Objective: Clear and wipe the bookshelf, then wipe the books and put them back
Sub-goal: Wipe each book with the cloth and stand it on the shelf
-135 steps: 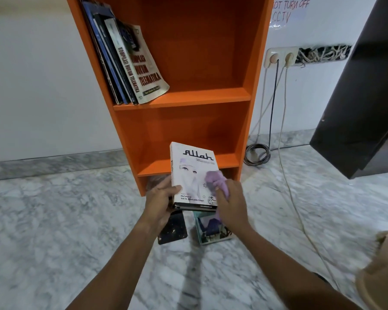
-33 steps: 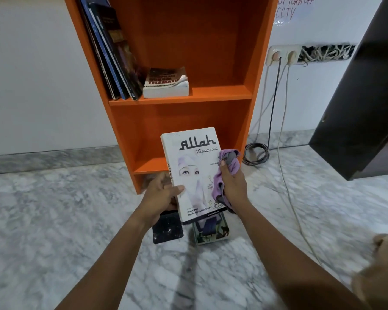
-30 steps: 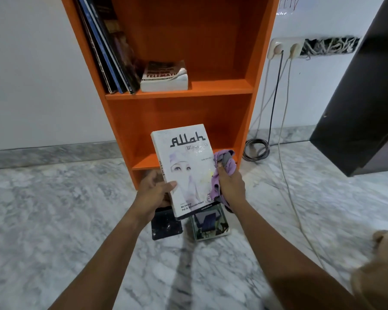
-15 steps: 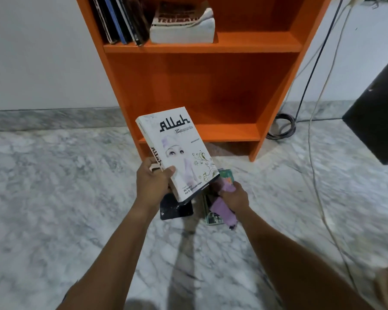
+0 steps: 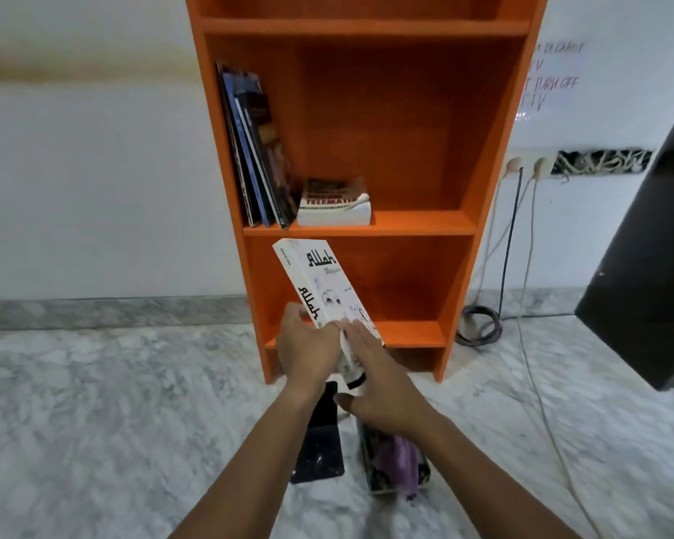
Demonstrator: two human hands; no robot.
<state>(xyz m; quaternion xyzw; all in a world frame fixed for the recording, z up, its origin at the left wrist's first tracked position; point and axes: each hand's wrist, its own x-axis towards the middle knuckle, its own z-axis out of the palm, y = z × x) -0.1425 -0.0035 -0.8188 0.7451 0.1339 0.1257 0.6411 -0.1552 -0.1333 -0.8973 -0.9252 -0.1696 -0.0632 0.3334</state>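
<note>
I hold a white book (image 5: 320, 282) tilted in front of the lowest compartment of the orange bookshelf (image 5: 366, 227). My left hand (image 5: 308, 352) grips its lower spine side. My right hand (image 5: 378, 383) lies with straight fingers on the front cover, its thumb under the bottom edge. The purple cloth (image 5: 397, 459) lies on a colourful book (image 5: 370, 476) on the floor, beneath my right forearm. A dark book (image 5: 320, 441) lies flat on the floor beside it. Several thin books (image 5: 253, 149) lean against the left wall of the middle shelf, next to a thick book (image 5: 333, 204) lying flat.
The floor is grey marble. Cables (image 5: 506, 247) hang from wall sockets (image 5: 526, 165) right of the shelf and coil on the floor (image 5: 477, 324). A dark cabinet panel (image 5: 646, 266) juts in from the right.
My right hand has let go of the purple cloth, which now lies on the colourful floor book, and has come up onto the white book. The book has turned spine-up. My view has lifted.
</note>
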